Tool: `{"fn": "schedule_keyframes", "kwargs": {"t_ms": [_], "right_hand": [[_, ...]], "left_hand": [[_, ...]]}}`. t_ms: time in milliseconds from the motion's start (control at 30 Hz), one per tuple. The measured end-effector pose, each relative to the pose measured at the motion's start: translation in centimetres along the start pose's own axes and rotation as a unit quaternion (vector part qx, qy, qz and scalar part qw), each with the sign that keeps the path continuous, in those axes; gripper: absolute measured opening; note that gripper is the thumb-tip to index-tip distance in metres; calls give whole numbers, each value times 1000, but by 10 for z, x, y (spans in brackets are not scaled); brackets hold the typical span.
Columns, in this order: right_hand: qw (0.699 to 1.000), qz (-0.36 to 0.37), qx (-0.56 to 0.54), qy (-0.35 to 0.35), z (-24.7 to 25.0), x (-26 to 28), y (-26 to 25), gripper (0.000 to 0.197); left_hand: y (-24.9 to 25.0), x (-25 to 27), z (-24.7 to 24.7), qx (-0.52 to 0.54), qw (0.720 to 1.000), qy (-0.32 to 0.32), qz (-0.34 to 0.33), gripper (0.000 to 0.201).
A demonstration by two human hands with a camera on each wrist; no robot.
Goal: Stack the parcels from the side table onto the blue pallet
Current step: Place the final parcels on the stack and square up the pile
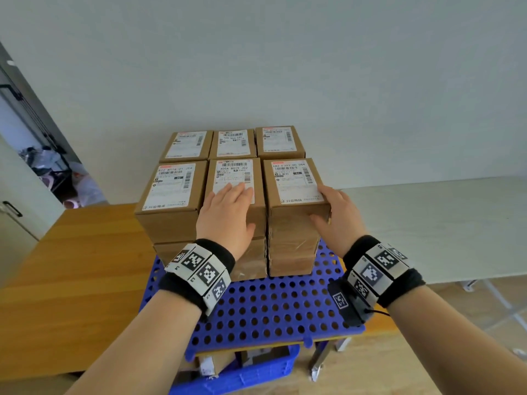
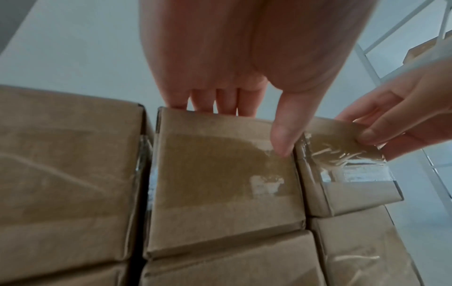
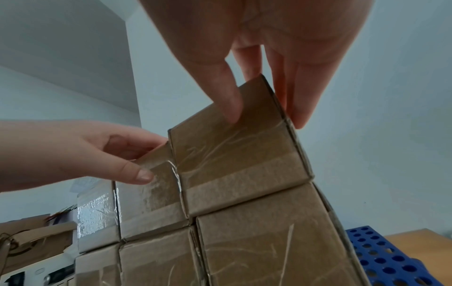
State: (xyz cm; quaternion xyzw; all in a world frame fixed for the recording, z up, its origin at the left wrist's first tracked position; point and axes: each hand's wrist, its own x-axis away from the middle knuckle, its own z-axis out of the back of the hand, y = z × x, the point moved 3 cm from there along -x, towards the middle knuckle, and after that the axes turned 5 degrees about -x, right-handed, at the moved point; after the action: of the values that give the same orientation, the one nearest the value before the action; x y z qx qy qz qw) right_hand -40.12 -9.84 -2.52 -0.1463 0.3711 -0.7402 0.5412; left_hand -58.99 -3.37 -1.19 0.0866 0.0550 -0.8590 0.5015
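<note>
Brown cardboard parcels with white labels stand in two rows of three, several layers high, on the blue perforated pallet (image 1: pixel 271 303). My left hand (image 1: pixel 236 209) lies flat on the front middle top parcel (image 1: pixel 233 173). Its fingers are straight over the label and its thumb (image 2: pixel 283 139) hangs down the front face (image 2: pixel 215 183). My right hand (image 1: pixel 333 208) grips the front right corner of the front right top parcel (image 1: pixel 293 181), with the fingers on top and along the side and the thumb (image 3: pixel 232 108) on the taped front face (image 3: pixel 239 154).
The pallet sits on a wooden table (image 1: pixel 71 280). A long white side table (image 1: pixel 442 223) runs along the wall to the right. Under the pallet a blue crate (image 1: pixel 256 372) holds more boxes. An open doorway (image 1: pixel 42 155) is at the left.
</note>
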Motion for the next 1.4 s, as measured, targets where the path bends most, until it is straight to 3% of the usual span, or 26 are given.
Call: {"fn": "schedule_keyframes", "kwargs": {"t_ms": [667,1133,1400], "right_hand": [[999,22,18,27,-4,-4,-7,48],[997,7,80,5,-3,-1,-17,57],[955,144,260,-17,-29,15,-48,65]], "left_hand": [[-3,2,-2,2,999,34,-13,59],[-2,4,0,-3,1000,23,-17,62],[-4,5,0,0,999,23,-23,63]]}}
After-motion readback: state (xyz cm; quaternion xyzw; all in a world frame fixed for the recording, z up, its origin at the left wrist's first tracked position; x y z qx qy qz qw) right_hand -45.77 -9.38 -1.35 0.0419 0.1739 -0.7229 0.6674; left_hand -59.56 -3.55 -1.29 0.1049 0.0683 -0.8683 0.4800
